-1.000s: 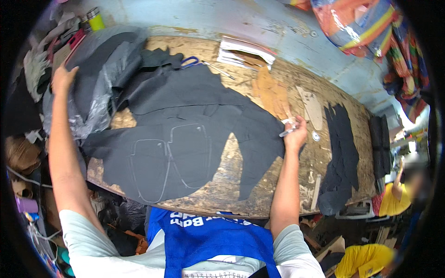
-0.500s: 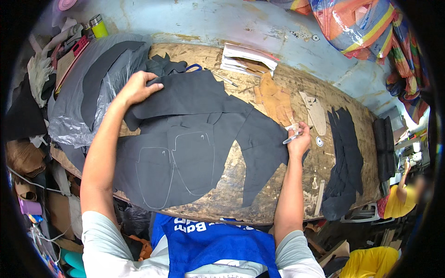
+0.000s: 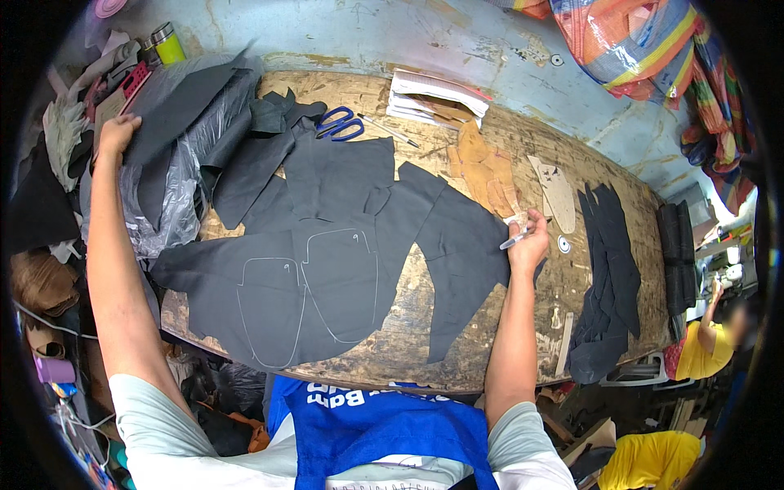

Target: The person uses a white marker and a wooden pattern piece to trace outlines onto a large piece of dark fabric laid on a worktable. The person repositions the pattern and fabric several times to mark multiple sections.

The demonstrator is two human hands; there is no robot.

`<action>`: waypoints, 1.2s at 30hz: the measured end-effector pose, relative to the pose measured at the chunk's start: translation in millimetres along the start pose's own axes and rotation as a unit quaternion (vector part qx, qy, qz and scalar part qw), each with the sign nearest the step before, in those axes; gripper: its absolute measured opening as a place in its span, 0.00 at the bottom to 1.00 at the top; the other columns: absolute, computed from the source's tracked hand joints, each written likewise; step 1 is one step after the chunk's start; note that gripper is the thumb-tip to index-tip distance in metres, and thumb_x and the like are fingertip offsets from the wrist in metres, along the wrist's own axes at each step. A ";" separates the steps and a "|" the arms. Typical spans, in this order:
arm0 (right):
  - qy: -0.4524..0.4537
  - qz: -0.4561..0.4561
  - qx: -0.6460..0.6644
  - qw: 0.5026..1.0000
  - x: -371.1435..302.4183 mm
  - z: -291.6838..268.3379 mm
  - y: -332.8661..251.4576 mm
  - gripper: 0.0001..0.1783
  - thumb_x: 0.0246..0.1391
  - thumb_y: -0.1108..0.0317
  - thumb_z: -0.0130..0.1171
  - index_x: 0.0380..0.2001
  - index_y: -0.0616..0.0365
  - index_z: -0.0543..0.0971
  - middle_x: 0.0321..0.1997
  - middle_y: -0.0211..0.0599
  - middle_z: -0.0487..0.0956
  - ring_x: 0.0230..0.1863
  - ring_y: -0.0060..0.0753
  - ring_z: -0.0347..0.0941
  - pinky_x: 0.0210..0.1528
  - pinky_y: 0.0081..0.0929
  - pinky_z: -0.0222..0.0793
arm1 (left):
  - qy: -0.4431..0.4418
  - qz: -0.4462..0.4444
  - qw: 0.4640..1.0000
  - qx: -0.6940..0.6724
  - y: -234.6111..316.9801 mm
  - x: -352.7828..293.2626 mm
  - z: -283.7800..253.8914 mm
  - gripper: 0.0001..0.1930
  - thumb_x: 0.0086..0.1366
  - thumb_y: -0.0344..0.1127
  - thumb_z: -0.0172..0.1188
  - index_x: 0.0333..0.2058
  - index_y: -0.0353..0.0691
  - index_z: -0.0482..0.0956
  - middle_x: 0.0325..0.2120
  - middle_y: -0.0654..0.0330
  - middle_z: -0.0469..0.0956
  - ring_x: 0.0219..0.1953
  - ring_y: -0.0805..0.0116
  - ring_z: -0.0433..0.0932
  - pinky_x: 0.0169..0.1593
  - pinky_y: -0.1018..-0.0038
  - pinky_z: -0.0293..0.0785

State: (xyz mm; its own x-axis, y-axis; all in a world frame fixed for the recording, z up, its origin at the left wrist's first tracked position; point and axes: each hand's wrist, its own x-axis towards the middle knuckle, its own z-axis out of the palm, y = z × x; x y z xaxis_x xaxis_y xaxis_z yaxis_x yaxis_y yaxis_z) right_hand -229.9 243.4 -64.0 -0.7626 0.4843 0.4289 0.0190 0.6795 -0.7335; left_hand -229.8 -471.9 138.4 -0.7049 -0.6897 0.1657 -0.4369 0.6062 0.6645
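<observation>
At the far left my left hand [image 3: 121,135] is closed on the edge of a black leather sheet [image 3: 184,106], held over a plastic-wrapped bundle [image 3: 192,175]. On the table, a larger black leather piece [image 3: 335,286] carries two pale outlines with a small mark in each. More black pieces [image 3: 339,171] lie behind it, partly overlapping. My right hand [image 3: 529,241] is closed around a pen [image 3: 514,238] with a clear barrel, beside the right end of the leather. Tan leather pieces [image 3: 483,167] lie just beyond that hand.
Blue-handled scissors [image 3: 339,124], another pen [image 3: 388,131] and a stack of papers [image 3: 437,102] lie along the far side of the wooden table [image 3: 457,343]. Rightward are a pale pattern piece [image 3: 555,196] and black leather strips [image 3: 606,286]. A person in yellow [image 3: 706,351] is beyond.
My left hand has carried a black leather sheet off the other pieces, leftward to the wrapped bundle. The scissors and underlying leather are more exposed. My right hand has barely moved.
</observation>
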 end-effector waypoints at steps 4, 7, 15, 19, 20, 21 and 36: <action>-0.007 0.040 0.011 0.999 -0.1 -1.2 -3.3 0.25 0.34 0.74 0.68 0.42 0.58 0.76 0.29 0.31 0.72 0.32 0.32 0.70 0.37 0.30 0.68 | 0.053 0.201 0.971 0.120 31.1 -94.5 68.4 0.22 0.53 0.53 0.66 0.28 0.36 0.82 0.22 0.48 0.80 0.25 0.57 0.80 0.34 0.65 0.75; -0.008 0.040 0.003 0.999 -0.1 -1.2 -2.5 0.25 0.34 0.74 0.69 0.41 0.58 0.76 0.29 0.31 0.72 0.32 0.32 0.70 0.37 0.30 0.68 | -0.263 0.017 0.962 0.076 63.8 -180.9 154.2 0.40 0.42 0.64 0.70 0.42 0.33 0.78 0.38 0.47 0.80 0.34 0.58 0.81 0.39 0.66 0.77; -0.001 0.037 0.037 0.999 -0.7 1.0 -0.9 0.25 0.33 0.74 0.69 0.41 0.55 0.77 0.29 0.32 0.73 0.33 0.34 0.71 0.37 0.31 0.68 | -0.265 0.300 0.916 -0.001 101.2 -197.9 207.7 0.35 0.48 0.31 0.67 0.58 0.47 0.67 0.50 0.45 0.74 0.58 0.47 0.67 0.62 0.63 0.62; -0.006 0.038 0.008 0.999 -0.5 -0.8 -3.2 0.25 0.33 0.74 0.69 0.41 0.55 0.77 0.29 0.33 0.74 0.33 0.35 0.71 0.38 0.31 0.68 | -0.211 0.375 0.885 0.177 107.4 -202.5 201.7 0.32 0.50 0.23 0.60 0.57 0.45 0.70 0.54 0.42 0.69 0.62 0.42 0.60 0.65 0.64 0.57; -0.003 0.038 0.012 0.999 -0.5 -0.8 -3.7 0.25 0.33 0.74 0.69 0.41 0.55 0.77 0.29 0.33 0.74 0.33 0.35 0.71 0.38 0.32 0.68 | -0.198 0.410 0.884 0.106 111.5 -203.3 202.0 0.32 0.50 0.22 0.58 0.57 0.44 0.69 0.53 0.41 0.69 0.61 0.42 0.61 0.64 0.63 0.58; -0.002 0.037 0.015 0.999 -0.3 -0.9 -4.1 0.25 0.33 0.74 0.69 0.41 0.55 0.77 0.29 0.33 0.73 0.33 0.35 0.71 0.38 0.32 0.68 | -0.200 0.433 0.878 0.044 115.0 -204.0 200.9 0.32 0.49 0.21 0.57 0.57 0.44 0.69 0.53 0.40 0.69 0.60 0.42 0.62 0.64 0.63 0.59; 0.002 0.017 -0.009 1.000 0.4 -1.1 -6.0 0.24 0.33 0.72 0.69 0.40 0.56 0.77 0.29 0.33 0.73 0.33 0.35 0.71 0.37 0.32 0.67 | 0.165 0.340 0.905 0.197 84.5 -150.7 112.4 0.35 0.46 0.44 0.70 0.54 0.42 0.71 0.50 0.43 0.73 0.54 0.55 0.72 0.55 0.65 0.69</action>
State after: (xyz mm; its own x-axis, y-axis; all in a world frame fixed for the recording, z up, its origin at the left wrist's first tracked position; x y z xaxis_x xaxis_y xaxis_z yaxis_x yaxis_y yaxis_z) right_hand -229.6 240.2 -58.8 -0.7590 0.5088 0.4062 0.0565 0.6730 -0.7375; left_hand -223.2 -272.3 87.7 -0.7092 -0.1450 0.6899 -0.1749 0.9842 0.0270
